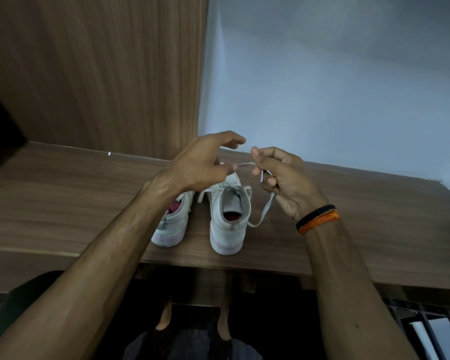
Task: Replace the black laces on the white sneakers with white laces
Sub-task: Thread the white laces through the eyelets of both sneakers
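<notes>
Bench (63, 198): brown wood grain, carrying two sneakers (227, 219).
Room: wood panel (96, 74) left, pale wall (335, 87) right.
Right hand (283, 180): fingers pinch white lace (266, 206).
Left hand (205, 162): fingers spread, loose.

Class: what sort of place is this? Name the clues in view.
Probably a room in a home: a wood-grain desk built against a matching wooden panel and a plain pale wall, with a pair of white sneakers standing on it.

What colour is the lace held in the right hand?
White: the flat lace pinched in the right hand shows pale white in the head view.
</notes>
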